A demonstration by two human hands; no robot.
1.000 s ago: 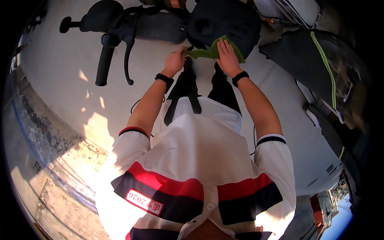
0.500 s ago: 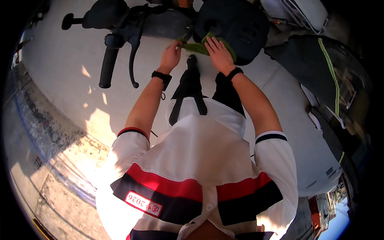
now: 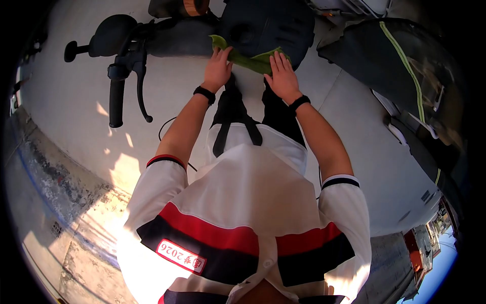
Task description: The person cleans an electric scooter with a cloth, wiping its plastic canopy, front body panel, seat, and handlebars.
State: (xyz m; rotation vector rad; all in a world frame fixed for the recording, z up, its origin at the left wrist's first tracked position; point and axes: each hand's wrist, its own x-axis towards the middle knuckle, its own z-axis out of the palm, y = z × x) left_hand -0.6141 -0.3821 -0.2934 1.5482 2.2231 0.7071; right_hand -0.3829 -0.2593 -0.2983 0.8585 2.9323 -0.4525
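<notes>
A green cloth (image 3: pixel 251 63) stretches between my two hands, against the near edge of a black scooter seat (image 3: pixel 268 25). My left hand (image 3: pixel 218 67) is on the cloth's left part, its fingers bent over it, and a corner of cloth sticks up beyond the fingertips. At the cloth's right end lies my right hand (image 3: pixel 283 76), palm down, with the fingers stretched out on top of it. Dark bands are on both wrists.
To the left are a black handlebar grip (image 3: pixel 116 96), a brake lever (image 3: pixel 142 99) and a mirror (image 3: pixel 76 51). A dark cover with a yellow-green stripe (image 3: pixel 405 61) hangs over a vehicle at the right. My legs stand below the hands.
The scooter parts have shifted left in view. The cloth's left end now spreads up past my left hand, which has moved slightly right and closer over it.
</notes>
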